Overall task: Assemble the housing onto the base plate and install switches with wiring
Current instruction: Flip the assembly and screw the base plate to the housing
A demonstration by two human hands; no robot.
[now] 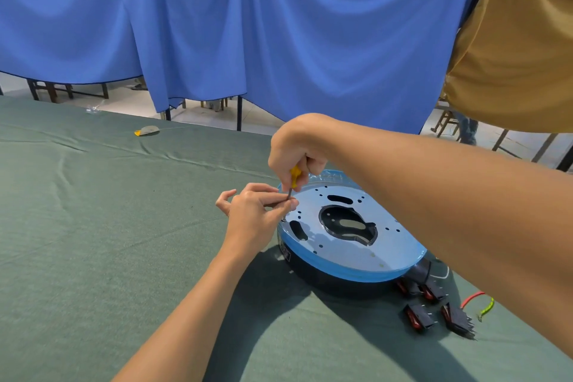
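A round base plate [347, 245] under blue film lies on top of a black housing [338, 281] on the green cloth. My right hand [294, 149] grips a yellow-handled screwdriver [294, 178], held upright over the plate's left edge. My left hand [251, 214] pinches the screwdriver's metal shaft near the tip, where a small screw [284, 219] sits at a hole. Several black rocker switches with red faces [418, 316] lie right of the housing, beside red and yellow-green wires [477, 301].
The green cloth-covered table [93, 226] stretches left and forward. A small yellow-grey scrap [146, 131] and a clear plastic bit [93, 108] lie near its far edge. A blue curtain [248, 25] hangs behind; a tan cloth [521, 40] hangs at the right.
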